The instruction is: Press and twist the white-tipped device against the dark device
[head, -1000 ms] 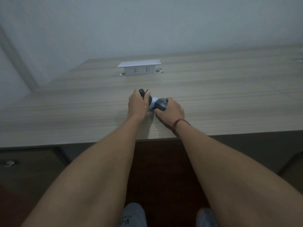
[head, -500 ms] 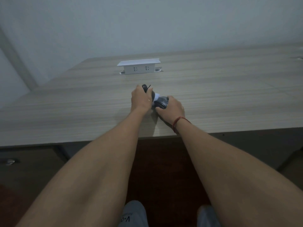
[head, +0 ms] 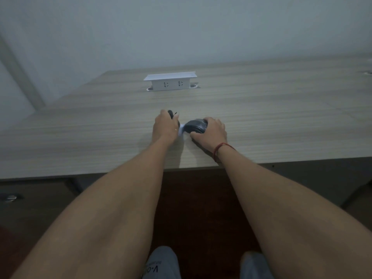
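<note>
My left hand grips a small dark object whose rounded end sticks out above my fingers; most of it is hidden in my fist. My right hand curls round a dark rounded object lying on the wooden table. A small white piece shows in the gap between the two hands. A red string sits on my right wrist.
A raised white socket box stands on the table beyond my hands. A pale wall rises behind the table. Below the table's front edge are a dark floor, my knees and a chair base at the left.
My hands have drawn apart: the right hand with its dark rounded object has shifted right, opening a gap where the white piece shows. The left hand stays closed on its object.
</note>
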Demonstrator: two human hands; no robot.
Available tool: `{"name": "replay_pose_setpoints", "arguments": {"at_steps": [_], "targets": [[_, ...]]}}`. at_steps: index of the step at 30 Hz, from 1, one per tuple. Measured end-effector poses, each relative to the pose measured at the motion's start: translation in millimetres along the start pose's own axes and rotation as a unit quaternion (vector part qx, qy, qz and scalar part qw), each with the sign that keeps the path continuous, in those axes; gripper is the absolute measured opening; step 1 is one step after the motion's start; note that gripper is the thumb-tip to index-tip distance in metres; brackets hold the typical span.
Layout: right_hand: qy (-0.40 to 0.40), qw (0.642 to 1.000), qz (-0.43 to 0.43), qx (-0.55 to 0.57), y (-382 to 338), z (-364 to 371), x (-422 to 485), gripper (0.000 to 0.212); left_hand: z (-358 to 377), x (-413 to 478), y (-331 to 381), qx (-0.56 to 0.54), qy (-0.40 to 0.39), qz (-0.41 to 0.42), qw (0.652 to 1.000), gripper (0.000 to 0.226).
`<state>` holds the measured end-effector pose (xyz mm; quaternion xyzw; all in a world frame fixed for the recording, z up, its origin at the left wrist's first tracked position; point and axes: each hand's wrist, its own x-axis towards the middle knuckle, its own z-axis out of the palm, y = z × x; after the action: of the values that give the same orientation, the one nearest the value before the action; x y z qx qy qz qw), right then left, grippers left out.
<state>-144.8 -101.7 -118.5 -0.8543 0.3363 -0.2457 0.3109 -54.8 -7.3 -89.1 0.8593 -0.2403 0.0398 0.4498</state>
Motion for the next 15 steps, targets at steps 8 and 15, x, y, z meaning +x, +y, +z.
{"name": "replay_pose_setpoints", "arguments": {"at_steps": [8,15], "targets": [[0.026,0.996,0.015,0.083,-2,4,-2,0.044,6,-8,-6,-0.069,0.007,0.011,0.998,0.038],[0.046,0.991,0.018,0.127,-5,0,-4,0.029,6,-5,12,-0.056,0.033,-0.027,0.998,0.040]]}}
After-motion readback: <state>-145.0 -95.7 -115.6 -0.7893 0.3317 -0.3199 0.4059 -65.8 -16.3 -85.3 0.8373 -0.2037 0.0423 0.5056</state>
